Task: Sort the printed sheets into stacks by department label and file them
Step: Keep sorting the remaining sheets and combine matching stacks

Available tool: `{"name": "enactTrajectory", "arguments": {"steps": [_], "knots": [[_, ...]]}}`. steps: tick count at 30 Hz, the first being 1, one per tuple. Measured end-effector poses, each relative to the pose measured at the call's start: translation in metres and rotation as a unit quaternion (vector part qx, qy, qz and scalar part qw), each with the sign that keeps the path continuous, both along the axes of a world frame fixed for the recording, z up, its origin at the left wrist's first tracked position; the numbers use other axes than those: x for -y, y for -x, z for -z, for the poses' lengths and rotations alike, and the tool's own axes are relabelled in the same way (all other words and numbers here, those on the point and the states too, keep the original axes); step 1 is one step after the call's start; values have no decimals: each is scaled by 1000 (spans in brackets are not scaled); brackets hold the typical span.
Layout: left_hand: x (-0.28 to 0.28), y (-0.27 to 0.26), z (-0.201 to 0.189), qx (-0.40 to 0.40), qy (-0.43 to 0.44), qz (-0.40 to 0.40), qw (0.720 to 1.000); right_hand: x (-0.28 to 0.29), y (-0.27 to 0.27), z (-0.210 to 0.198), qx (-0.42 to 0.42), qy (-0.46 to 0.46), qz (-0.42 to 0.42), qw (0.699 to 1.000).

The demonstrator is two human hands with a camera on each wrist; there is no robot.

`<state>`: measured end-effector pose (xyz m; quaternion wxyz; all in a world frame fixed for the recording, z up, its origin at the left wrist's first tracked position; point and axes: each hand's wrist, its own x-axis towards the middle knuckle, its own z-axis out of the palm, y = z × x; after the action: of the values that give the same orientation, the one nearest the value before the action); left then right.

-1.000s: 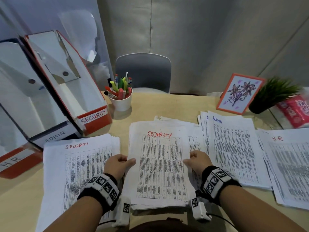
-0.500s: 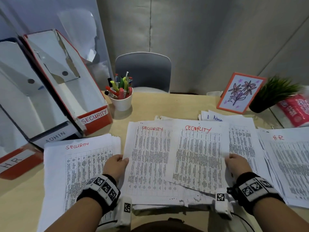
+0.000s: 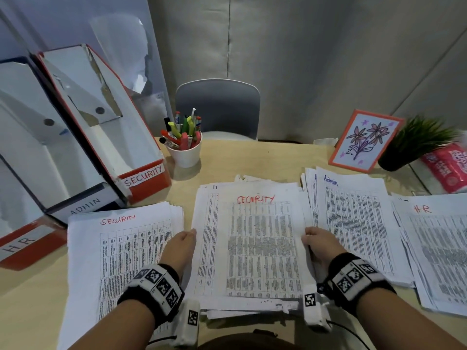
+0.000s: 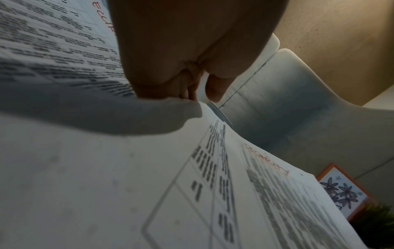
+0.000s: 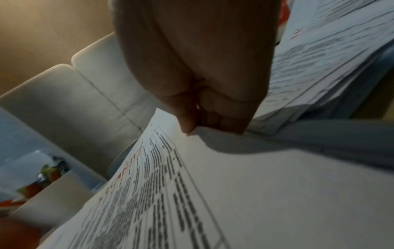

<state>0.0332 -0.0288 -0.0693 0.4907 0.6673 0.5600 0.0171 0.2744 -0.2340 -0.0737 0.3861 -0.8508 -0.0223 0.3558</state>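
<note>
A centre stack of printed sheets (image 3: pixel 209 248) lies in front of me, topped by a sheet marked SECURITY (image 3: pixel 260 248) that sits a little to the right. My left hand (image 3: pixel 182 243) pinches the stack's left edge, fingers curled (image 4: pixel 192 79). The top sheet's right edge is pinched by my right hand (image 3: pixel 315 242), thumb on top (image 5: pixel 187 121). A sorted SECURITY stack (image 3: pixel 121 256) lies at the left, with an Admin stack (image 3: pixel 353 223) and an HR stack (image 3: pixel 437 253) at the right. Three file boxes stand at the left, labelled SECURITY (image 3: pixel 142 174), ADMIN (image 3: pixel 84 205) and HR (image 3: pixel 19 247).
A white cup of pens (image 3: pixel 185 147) stands behind the centre stack. At the back right are a framed flower picture (image 3: pixel 364 140), a small potted plant (image 3: pixel 414 145) and a red packet (image 3: pixel 449 165). A grey chair (image 3: pixel 218 107) stands beyond the table's far edge.
Half a second ago my right hand had drawn the top SECURITY sheet out to the right; it has now come back left over the centre stack. My left hand has stayed put.
</note>
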Motion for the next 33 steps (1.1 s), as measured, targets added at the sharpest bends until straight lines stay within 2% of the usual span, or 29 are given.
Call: {"name": "enactTrajectory", "arguments": {"steps": [8,13,20,25,29,33], "knots": [[10,1,-1,57,21,3,998,-31,29,-3,-21,20,-84,996],[11,2,-3,35,5,22,999,-33,31,-7,20,51,-154,987],[11,1,-2,32,-3,33,999,-28,32,-10,65,53,-139,987],[11,4,-6,48,-22,30,998,-20,24,-10,154,128,-187,962],[8,12,-17,79,-45,-3,996,-17,17,-13,201,198,-191,940],[1,36,-32,155,-23,-109,982,-13,13,-18,204,238,-184,932]]}}
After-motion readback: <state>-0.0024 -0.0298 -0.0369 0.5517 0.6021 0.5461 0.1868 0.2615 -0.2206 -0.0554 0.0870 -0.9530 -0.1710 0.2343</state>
